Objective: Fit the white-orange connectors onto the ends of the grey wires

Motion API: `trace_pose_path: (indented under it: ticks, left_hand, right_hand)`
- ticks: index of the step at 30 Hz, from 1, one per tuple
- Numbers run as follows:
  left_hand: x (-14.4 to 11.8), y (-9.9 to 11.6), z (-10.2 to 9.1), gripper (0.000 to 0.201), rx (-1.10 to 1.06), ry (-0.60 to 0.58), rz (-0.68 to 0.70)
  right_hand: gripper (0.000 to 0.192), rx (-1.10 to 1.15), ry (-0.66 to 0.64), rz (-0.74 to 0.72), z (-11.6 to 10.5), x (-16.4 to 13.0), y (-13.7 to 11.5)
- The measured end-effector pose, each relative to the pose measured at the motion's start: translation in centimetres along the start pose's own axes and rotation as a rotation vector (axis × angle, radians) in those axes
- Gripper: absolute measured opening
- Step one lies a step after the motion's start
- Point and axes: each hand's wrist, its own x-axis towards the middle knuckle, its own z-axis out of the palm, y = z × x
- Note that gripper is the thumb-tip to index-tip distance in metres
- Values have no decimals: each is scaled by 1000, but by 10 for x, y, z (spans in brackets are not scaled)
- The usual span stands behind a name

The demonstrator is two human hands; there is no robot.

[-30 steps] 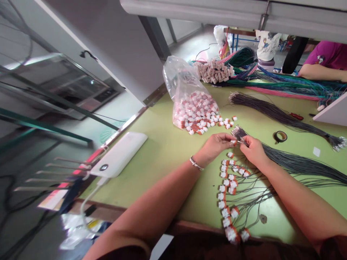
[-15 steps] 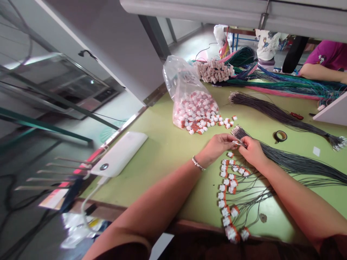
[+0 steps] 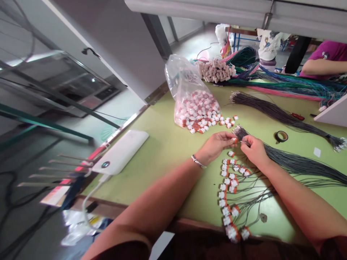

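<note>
My left hand [image 3: 219, 144] pinches a small white-and-orange connector [image 3: 234, 140] between thumb and fingers. Just to its right, my right hand [image 3: 253, 150] is closed on the end of a thin wire [image 3: 243, 141], whose tip points toward the connector. Beneath and behind both hands lies a bundle of dark grey wires [image 3: 290, 160] with bare metal terminals at its left end. Below my hands, a column of wired connectors [image 3: 222, 195] runs down to the table's front edge, their grey leads trailing right under my right forearm.
A clear plastic bag [image 3: 184, 83] spills more connectors onto the green table [image 3: 159, 155]. Further back lie a second dark wire bundle [image 3: 279, 113] and coloured wires. A black tape roll [image 3: 281, 136] sits at right, a white power bank [image 3: 121, 151] at left. Another person's arm [image 3: 322, 66] shows beyond.
My hands have drawn slightly apart. The connector in my left hand and the wire end in my right now show separately. The view has shifted a little.
</note>
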Motion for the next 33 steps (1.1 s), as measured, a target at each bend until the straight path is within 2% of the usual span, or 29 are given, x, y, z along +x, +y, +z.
trace_pose_path:
  ticks: [8,15,18,20,24,28,29,30,31,33]
  left_hand:
    - [-2,-1,2,32,32,-52,7]
    - [0,-8,6,34,36,-29,12]
    - [-2,-3,6,33,87,-41,24]
    - [-4,6,4,29,233,-93,-7]
    - [-7,28,-7,16,686,-213,-14]
    - [-5,41,-15,11,996,-455,58]
    - [-3,42,-15,11,1032,-480,83]
    - [0,41,-14,9,1061,-448,119]
    - [4,40,-13,10,1087,-344,172]
    - [16,33,-11,14,1135,12,325]
  right_hand:
    - [8,-41,-43,-14,2,0,3]
    - [6,-117,-19,-47,4,0,5]
    - [6,-103,-40,-33,3,0,4]
    - [5,-35,-61,-8,1,1,3]
    - [14,195,-22,94,-4,5,0]
    - [26,383,-21,214,-4,7,-2]
    - [27,396,-30,223,-4,7,-3]
    - [28,402,-35,223,-3,7,-3]
    - [27,408,-37,217,-3,6,-4]
    - [26,435,-29,214,-2,6,-5]
